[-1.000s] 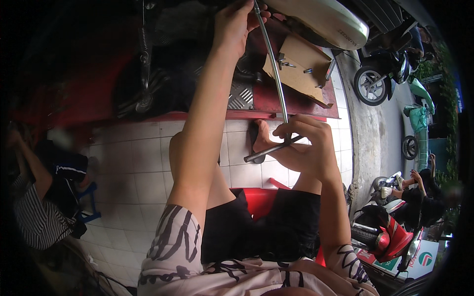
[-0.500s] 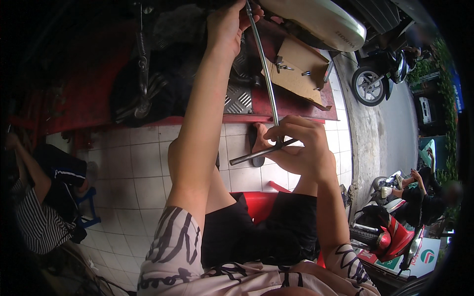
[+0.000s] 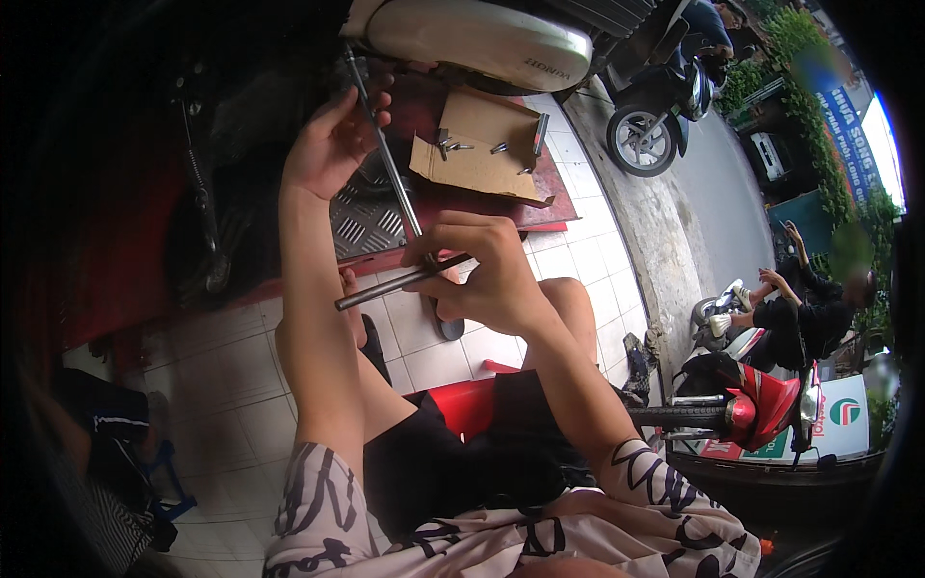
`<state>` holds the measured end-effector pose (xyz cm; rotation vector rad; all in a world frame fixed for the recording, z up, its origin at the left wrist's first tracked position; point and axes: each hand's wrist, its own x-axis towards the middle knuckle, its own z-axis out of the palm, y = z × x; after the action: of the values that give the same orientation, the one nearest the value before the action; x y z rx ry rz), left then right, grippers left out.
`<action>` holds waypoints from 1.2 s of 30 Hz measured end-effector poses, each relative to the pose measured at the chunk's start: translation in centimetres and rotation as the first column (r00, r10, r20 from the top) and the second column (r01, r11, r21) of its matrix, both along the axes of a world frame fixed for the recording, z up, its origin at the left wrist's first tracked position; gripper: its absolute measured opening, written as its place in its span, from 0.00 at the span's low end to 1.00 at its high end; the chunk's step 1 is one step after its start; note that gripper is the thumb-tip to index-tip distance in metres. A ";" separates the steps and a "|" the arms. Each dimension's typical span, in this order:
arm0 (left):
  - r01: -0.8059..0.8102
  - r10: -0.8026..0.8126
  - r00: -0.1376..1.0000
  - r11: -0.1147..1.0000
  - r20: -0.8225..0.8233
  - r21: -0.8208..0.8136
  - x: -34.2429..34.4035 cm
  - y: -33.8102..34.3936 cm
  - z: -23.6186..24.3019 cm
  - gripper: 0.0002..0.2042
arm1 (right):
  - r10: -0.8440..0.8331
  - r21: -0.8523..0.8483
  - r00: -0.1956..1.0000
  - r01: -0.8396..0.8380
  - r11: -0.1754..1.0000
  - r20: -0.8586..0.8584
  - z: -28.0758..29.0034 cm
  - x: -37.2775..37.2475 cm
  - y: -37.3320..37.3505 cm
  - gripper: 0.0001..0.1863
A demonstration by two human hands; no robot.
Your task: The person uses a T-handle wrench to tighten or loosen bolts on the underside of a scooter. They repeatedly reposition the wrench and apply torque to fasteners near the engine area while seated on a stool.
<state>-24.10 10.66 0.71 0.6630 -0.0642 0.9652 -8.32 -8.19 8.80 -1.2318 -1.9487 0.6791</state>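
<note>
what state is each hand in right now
Left hand: loosely curled beside the T-wrench; whether it grips can't be told.
Right hand: closed, holding the T-wrench by its crossbar.

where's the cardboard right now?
Head view, upper middle: the cardboard lies on the red platform, right of the T-wrench and, in the picture, just below the pale cover.

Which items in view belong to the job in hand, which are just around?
In the job:
T-bar, gripped by right hand, left hand at its shaft
Probably metal bits on cardboard
Probably pale cover near the shaft's far end

Just around:
Red motorbike
Dark motorbike
White sign
</note>
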 end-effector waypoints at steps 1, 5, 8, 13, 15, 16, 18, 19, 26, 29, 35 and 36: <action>0.060 -0.059 0.998 0.998 0.034 -0.009 -0.1 -0.6 -1.3 0.18 | 0.033 -0.045 0.998 -0.036 0.998 -0.054 0.6 -0.1 0.2 0.16; 0.180 -0.194 0.973 0.977 0.123 0.118 0.3 -2.7 -2.6 0.18 | 0.126 -0.045 0.952 -0.145 0.988 -0.279 -0.5 -0.9 0.5 0.14; 0.188 -0.191 0.961 0.982 0.197 0.036 0.7 -2.9 -2.8 0.16 | 0.085 -0.168 0.844 -0.203 0.965 -0.530 -0.8 -1.8 0.1 0.17; 0.138 -0.103 0.952 0.985 0.288 -0.103 0.3 -3.6 -2.1 0.13 | 0.073 -0.152 0.895 -0.154 0.976 -0.440 1.1 -2.1 -0.7 0.28; 0.160 -0.094 0.923 0.976 0.372 -0.151 0.0 -4.1 -1.3 0.11 | 0.035 -0.223 0.848 -0.178 0.959 -0.528 1.1 -1.2 -1.5 0.30; 0.163 -0.091 0.916 0.974 0.391 -0.157 -0.2 -4.1 -0.8 0.10 | 0.015 -0.256 0.821 -0.195 0.947 -0.571 0.7 -0.6 -1.7 0.32; 0.241 -0.139 0.877 0.955 0.460 -0.171 2.1 -4.8 0.5 0.09 | -0.048 -0.273 0.826 -0.130 0.953 -0.561 -1.1 3.6 -2.2 0.27; 0.248 -0.133 0.881 0.948 0.454 -0.202 3.5 -5.4 0.9 0.09 | -0.145 -0.273 0.864 0.010 0.962 -0.482 -2.5 5.9 -2.5 0.21; 0.016 0.023 0.989 0.967 0.148 -0.253 2.5 -4.8 1.3 0.08 | -0.162 0.127 0.831 0.267 0.955 -0.533 3.6 1.4 -3.5 0.08; -0.126 0.126 0.992 0.964 -0.014 -0.234 1.9 -4.8 0.8 0.09 | -0.052 0.176 0.945 0.114 0.978 -0.323 5.8 -0.2 -3.1 0.12; -0.102 0.103 0.995 0.991 0.008 -0.091 2.0 -4.3 0.5 0.08 | -0.138 0.242 0.990 0.136 0.961 -0.006 5.7 -1.7 -1.4 0.09; -0.096 0.098 0.995 0.992 0.021 -0.082 2.2 -4.2 0.3 0.08 | -0.154 0.240 0.988 0.142 0.960 0.031 5.6 -1.6 -1.3 0.08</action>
<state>-21.88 6.47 1.02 0.5836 -0.0144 1.0644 -9.88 -9.49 14.40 -1.2384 -1.8915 0.3314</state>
